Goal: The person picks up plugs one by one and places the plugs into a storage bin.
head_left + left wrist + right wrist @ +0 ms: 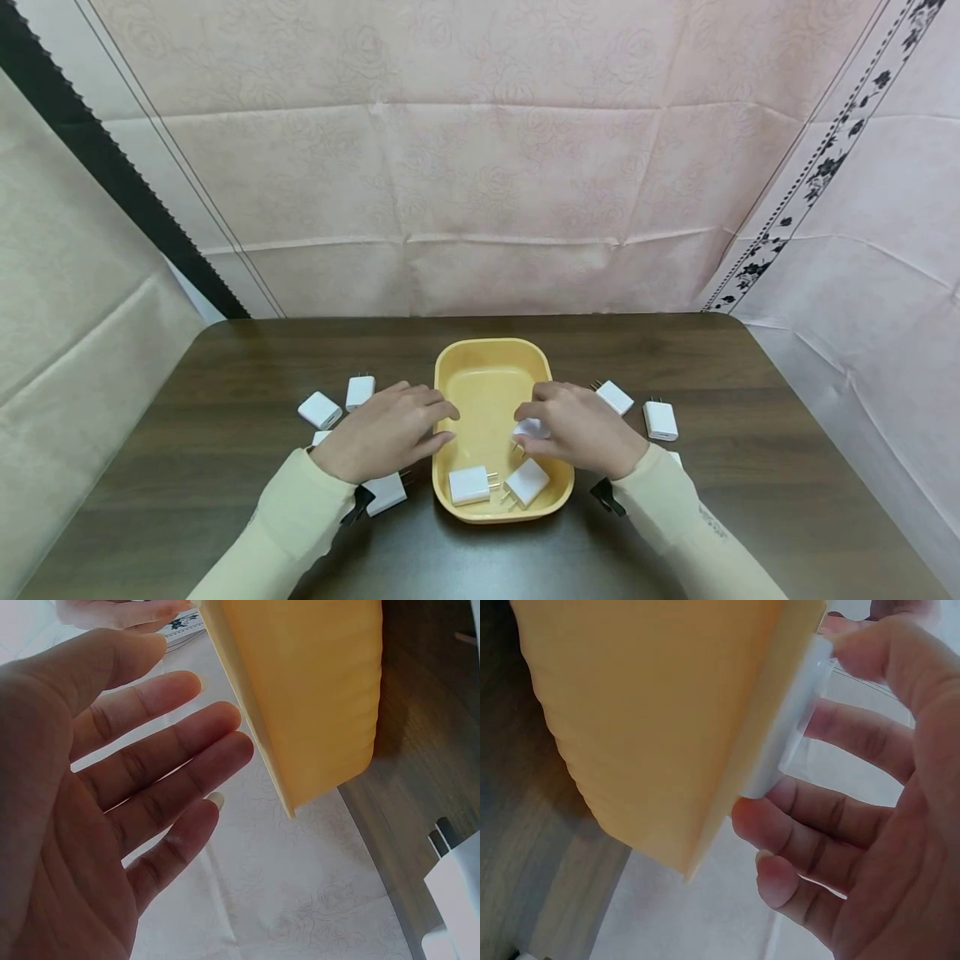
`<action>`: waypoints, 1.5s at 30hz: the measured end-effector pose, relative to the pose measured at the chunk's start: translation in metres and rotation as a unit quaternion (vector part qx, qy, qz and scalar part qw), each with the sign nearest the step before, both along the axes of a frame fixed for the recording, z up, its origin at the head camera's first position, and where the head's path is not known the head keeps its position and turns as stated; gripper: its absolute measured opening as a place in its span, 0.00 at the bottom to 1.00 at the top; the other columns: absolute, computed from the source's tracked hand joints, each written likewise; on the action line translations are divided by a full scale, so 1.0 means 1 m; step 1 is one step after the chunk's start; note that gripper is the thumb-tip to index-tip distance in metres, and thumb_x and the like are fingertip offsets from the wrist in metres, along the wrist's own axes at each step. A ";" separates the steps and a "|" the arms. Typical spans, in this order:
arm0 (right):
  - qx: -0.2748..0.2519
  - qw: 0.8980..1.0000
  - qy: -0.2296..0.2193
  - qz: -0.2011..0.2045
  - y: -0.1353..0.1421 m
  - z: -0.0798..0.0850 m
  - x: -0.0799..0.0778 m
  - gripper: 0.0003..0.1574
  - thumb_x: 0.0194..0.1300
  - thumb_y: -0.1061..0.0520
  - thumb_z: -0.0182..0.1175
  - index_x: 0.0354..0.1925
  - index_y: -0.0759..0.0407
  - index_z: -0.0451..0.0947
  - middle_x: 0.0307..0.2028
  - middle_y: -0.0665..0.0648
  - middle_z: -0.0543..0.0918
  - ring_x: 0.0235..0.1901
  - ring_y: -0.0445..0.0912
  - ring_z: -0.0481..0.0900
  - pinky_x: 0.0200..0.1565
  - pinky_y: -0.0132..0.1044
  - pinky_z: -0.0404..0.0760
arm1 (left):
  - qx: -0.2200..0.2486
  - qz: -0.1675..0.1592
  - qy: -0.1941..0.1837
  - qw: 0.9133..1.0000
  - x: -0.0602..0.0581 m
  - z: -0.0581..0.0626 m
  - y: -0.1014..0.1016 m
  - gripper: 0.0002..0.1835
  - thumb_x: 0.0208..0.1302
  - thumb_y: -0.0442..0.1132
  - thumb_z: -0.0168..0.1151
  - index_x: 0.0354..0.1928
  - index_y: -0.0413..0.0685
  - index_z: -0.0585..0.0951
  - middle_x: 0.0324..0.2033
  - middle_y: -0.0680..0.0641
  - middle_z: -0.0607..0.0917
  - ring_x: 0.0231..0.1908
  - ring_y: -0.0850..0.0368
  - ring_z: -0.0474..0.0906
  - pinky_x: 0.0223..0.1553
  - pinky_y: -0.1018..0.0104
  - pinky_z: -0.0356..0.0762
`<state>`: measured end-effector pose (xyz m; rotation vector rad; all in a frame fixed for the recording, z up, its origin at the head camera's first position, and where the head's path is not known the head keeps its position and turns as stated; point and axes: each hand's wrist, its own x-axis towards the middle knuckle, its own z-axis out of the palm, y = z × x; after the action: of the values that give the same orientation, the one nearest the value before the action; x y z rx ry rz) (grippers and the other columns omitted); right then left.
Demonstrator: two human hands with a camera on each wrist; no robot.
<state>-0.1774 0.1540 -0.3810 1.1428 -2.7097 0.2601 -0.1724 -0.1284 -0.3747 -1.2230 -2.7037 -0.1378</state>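
Observation:
A yellow plastic tray (491, 400) stands in the middle of the table in the head view. Two white charger plugs lie in its near end, one charger (469, 485) on the left and another charger (527, 482) on the right. Over the tray's right side, my right hand (581, 427) pinches a white charger (787, 727) between thumb and fingers, its prongs pointing down toward me. My left hand (397, 427) hovers at the left rim with nothing in it. In the left wrist view its fingers (172, 750) are spread and slightly bent beside the tray wall.
Left of the tray, several white chargers lie on the brown table (247, 500), including one charger (320, 410) and a charger (386, 493) partly under my left wrist. On the right lie a charger (615, 397), another charger (661, 420) and one mostly behind my sleeve.

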 end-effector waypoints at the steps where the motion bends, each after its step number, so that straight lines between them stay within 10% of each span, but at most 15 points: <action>1: 0.000 1.000 0.000 0.000 0.000 -0.001 0.000 0.12 0.62 0.45 0.68 0.39 0.48 0.88 0.31 0.48 0.80 0.26 0.38 0.73 0.29 0.30 0.74 | 0.000 0.000 -0.001 1.000 0.000 0.000 0.000 0.14 0.68 0.50 0.66 0.49 0.51 0.87 0.44 0.53 0.89 0.45 0.58 0.84 0.49 0.60 0.81; 45: 0.047 0.999 -0.003 0.016 -0.010 -0.031 -0.008 0.09 0.65 0.44 0.67 0.37 0.45 0.88 0.29 0.45 0.82 0.35 0.43 0.78 0.52 0.45 0.70 | 0.003 -0.006 0.009 1.000 0.000 0.003 -0.001 0.13 0.70 0.50 0.64 0.48 0.52 0.86 0.44 0.53 0.89 0.46 0.60 0.84 0.48 0.60 0.80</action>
<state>-0.1850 0.1436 -0.4118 1.2122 -2.7380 0.1436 -0.1725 -0.1295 -0.3721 -1.2341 -2.6780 -0.1349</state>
